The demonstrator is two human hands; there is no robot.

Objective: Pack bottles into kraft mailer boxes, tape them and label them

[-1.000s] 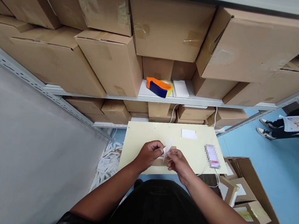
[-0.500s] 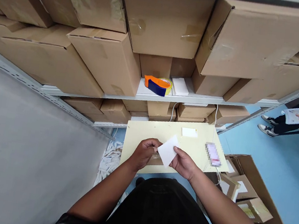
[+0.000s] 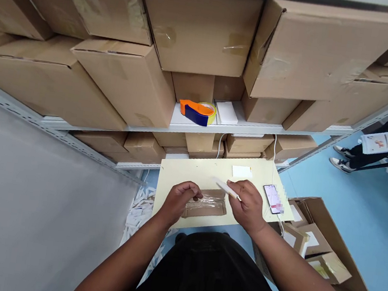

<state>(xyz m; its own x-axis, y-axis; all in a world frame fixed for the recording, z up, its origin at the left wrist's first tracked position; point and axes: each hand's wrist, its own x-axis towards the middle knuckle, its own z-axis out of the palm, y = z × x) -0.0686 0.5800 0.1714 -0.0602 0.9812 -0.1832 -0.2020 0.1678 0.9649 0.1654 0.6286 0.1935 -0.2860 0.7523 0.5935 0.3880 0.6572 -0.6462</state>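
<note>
A pale yellow table (image 3: 183, 173) stands below me. On it lies a clear plastic bag with a brown flat piece inside (image 3: 206, 206). My left hand (image 3: 179, 200) pinches the bag's left end, fingers closed. Right of the bag, my right hand (image 3: 248, 204) grips a thin white card (image 3: 224, 187) seen edge-on, held above the table.
A small white card (image 3: 241, 171) and a phone (image 3: 272, 198) on a white cable lie on the table. An orange-and-blue tape dispenser (image 3: 197, 112) sits on the shelf among cardboard boxes. An open carton of small boxes (image 3: 323, 250) stands right. Another person's legs (image 3: 358, 159) show far right.
My right hand pulled the white card away from the bag to the right. The bag now lies flat on the table under my left hand.
</note>
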